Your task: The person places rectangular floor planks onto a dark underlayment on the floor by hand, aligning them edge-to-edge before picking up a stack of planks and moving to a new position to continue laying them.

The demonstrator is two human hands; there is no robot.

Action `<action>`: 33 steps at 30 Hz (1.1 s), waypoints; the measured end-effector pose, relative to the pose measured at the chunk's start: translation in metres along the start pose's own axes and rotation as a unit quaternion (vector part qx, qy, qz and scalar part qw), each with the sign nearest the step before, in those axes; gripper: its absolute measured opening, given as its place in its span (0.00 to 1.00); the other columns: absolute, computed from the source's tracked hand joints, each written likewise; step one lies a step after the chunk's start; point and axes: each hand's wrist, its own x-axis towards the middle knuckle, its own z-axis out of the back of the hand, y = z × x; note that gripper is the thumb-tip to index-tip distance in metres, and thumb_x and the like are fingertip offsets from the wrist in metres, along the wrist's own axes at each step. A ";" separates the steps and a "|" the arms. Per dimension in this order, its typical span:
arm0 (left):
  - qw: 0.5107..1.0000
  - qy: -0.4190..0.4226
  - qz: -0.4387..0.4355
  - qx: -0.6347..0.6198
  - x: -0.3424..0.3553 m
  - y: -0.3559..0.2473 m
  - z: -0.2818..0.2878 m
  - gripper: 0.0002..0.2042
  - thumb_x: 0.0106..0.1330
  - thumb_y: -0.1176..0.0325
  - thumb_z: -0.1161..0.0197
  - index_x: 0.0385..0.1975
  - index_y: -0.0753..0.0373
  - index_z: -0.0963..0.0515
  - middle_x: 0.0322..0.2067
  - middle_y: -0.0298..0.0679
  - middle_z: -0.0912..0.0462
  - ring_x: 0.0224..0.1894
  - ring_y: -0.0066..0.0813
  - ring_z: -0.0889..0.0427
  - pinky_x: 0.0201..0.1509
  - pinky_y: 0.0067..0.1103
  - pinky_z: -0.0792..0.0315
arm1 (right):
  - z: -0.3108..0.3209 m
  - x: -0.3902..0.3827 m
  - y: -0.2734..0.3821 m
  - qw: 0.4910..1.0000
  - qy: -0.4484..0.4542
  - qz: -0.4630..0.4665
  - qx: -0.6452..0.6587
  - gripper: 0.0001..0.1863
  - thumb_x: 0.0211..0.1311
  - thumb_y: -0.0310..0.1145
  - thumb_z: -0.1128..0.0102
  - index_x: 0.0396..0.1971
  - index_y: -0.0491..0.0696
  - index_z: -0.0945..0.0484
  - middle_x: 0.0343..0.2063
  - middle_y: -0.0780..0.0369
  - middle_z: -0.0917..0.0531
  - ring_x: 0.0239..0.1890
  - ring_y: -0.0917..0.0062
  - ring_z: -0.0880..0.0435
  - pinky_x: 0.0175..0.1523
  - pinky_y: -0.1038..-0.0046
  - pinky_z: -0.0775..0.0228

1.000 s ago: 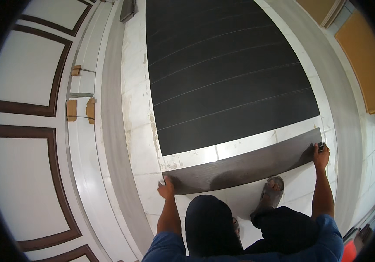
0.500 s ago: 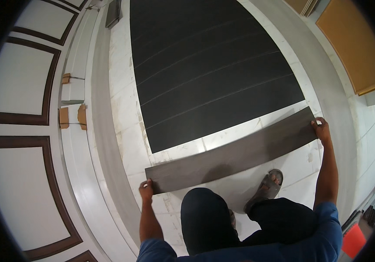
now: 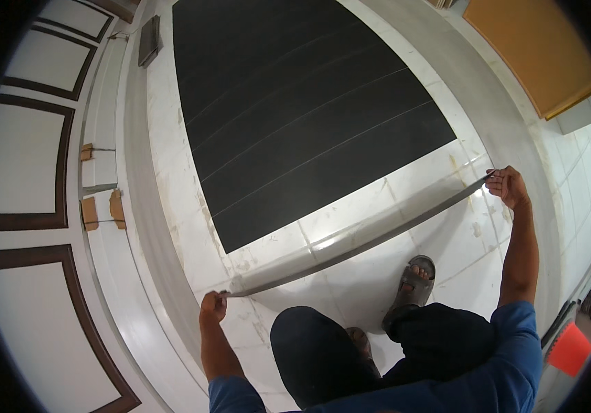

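A long, thin, grey-brown plank-like strip (image 3: 378, 240) is stretched between my two hands, seen almost edge-on and bowing slightly. My left hand (image 3: 213, 307) pinches its left end. The far right end is gripped by the fingers of my right hand (image 3: 508, 186). Beyond the strip, a large black sheet (image 3: 302, 131) with thin pale lines across it lies on the white tiled floor (image 3: 288, 237). The strip is apart from the sheet's near edge.
At left, long white wrapped pieces (image 3: 120, 275) with cardboard bits lie beside white, brown-trimmed panels (image 3: 24, 162). A dark flat piece (image 3: 149, 41) rests at upper left. Brown board (image 3: 536, 55) stands upper right; a red-orange item (image 3: 569, 349) is lower right. My sandalled foot (image 3: 412, 286) is near the strip.
The strip has turned from showing its broad face to nearly edge-on, still held at both ends. The view has shifted, with the black sheet now further left.
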 end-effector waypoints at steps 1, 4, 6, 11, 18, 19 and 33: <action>1.000 0.009 0.008 0.005 -0.003 0.008 -0.027 0.17 0.63 0.59 0.44 0.42 0.68 0.28 0.32 0.39 0.24 0.25 0.27 0.30 0.29 0.16 0.30 | 0.019 0.007 -0.013 0.999 -0.004 0.031 0.007 0.14 0.51 0.33 0.47 0.35 0.41 0.25 0.23 0.58 0.21 0.23 0.72 0.22 0.31 0.77 0.29; 0.990 0.102 -0.099 -0.012 -0.050 0.017 -0.102 0.27 0.62 0.48 0.46 0.51 0.66 0.32 0.40 0.38 0.28 0.38 0.31 0.31 0.43 0.28 0.30 | 0.037 0.036 -0.045 0.979 -0.070 0.107 -0.162 0.14 0.55 0.30 0.41 0.42 0.44 0.24 0.27 0.63 0.21 0.30 0.78 0.22 0.37 0.77 0.29; 0.959 0.068 -0.235 0.142 -0.052 0.031 -0.101 0.28 0.60 0.53 0.39 0.53 0.68 0.30 0.35 0.35 0.24 0.31 0.27 0.30 0.40 0.22 0.31 | 0.027 0.056 -0.059 0.929 -0.124 0.187 -0.295 0.16 0.56 0.31 0.38 0.44 0.45 0.24 0.29 0.64 0.21 0.32 0.79 0.23 0.38 0.77 0.30; 0.899 0.026 -0.352 0.261 -0.024 0.051 -0.086 0.20 0.58 0.68 0.35 0.49 0.70 0.25 0.32 0.34 0.20 0.28 0.21 0.27 0.36 0.17 0.33 | 0.019 0.095 -0.082 0.910 -0.145 0.243 -0.302 0.19 0.57 0.29 0.38 0.49 0.43 0.27 0.37 0.55 0.18 0.39 0.74 0.21 0.44 0.72 0.28; 0.930 -0.019 -0.279 0.239 -0.005 0.069 -0.104 0.22 0.58 0.75 0.37 0.54 0.72 0.30 0.27 0.32 0.22 0.29 0.20 0.27 0.33 0.16 0.35 | -0.001 0.112 -0.068 0.833 -0.249 0.242 -0.431 0.24 0.53 0.35 0.37 0.50 0.44 0.26 0.44 0.49 0.20 0.47 0.59 0.21 0.53 0.66 0.31; 0.927 -0.037 -0.279 0.247 -0.004 0.067 -0.108 0.25 0.58 0.76 0.37 0.56 0.72 0.32 0.24 0.31 0.24 0.28 0.20 0.27 0.32 0.15 0.36 | -0.009 0.109 -0.065 0.823 -0.254 0.227 -0.455 0.24 0.52 0.33 0.37 0.51 0.44 0.26 0.45 0.49 0.21 0.48 0.59 0.22 0.54 0.66 0.31; 0.890 0.093 -0.359 0.266 -0.008 0.061 -0.159 0.31 0.51 0.79 0.33 0.58 0.73 0.36 0.52 0.46 0.26 0.52 0.35 0.27 0.58 0.24 0.36 | -0.064 0.096 -0.062 0.744 -0.305 0.232 -0.548 0.32 0.47 0.28 0.36 0.57 0.44 0.32 0.54 0.53 0.27 0.57 0.58 0.30 0.63 0.65 0.39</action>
